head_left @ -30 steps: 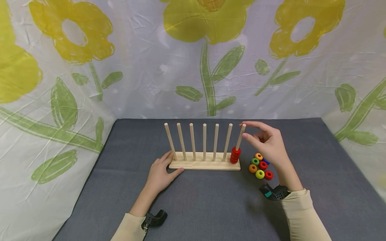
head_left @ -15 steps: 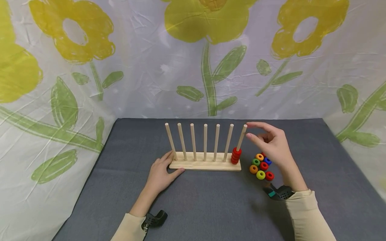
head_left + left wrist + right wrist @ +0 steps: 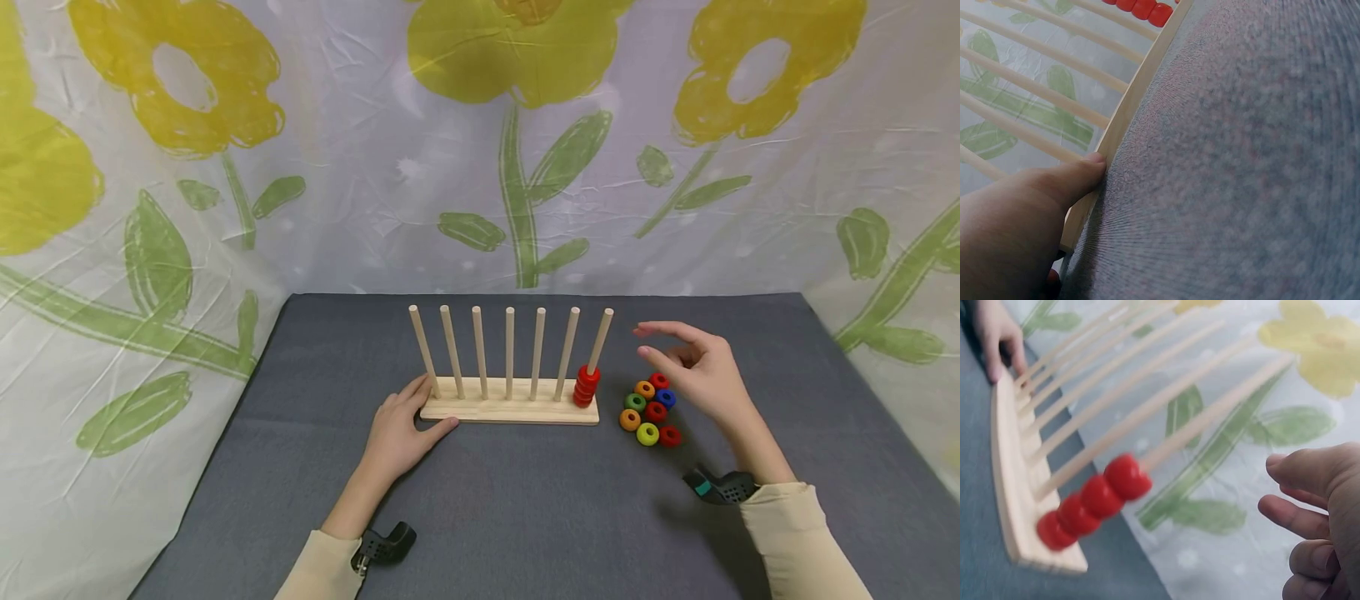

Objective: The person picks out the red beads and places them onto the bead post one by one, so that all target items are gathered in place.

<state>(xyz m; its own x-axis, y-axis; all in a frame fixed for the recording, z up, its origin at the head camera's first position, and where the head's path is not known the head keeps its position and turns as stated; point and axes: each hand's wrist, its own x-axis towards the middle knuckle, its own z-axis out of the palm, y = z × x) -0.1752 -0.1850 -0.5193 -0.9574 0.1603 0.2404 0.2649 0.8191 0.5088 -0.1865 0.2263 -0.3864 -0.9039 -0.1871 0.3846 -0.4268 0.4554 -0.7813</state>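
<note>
A: Holding anything, or nah?
B: Nearest, at left hand [image 3: 401, 437]: yep, gripping the left end of the wooden rack [image 3: 510, 408], with thumb on its front edge. Standing upright on the dark cloth [image 3: 525, 508], btw.
A: And further out?
B: Just past the rack's right end, in a cluster: eight loose beads [image 3: 655, 418], mixed colours. Over on the rightmost peg [image 3: 600, 342], four stacked red beads [image 3: 587, 387]. Above the cluster, right hand [image 3: 705, 371]: gripping nothing, thumb and forefinger parted.
A: Easy to handle?
B: Probably light, stiff, hard to break, but smooth enough to slip or roll. Better pinch by the outer rim, leaving the hole free. For the rack, hold the base, not the pegs.
A: Brands? Writing?
B: Nothing readable, from left wrist device [image 3: 386, 544] to flowered backdrop [image 3: 345, 167].
</note>
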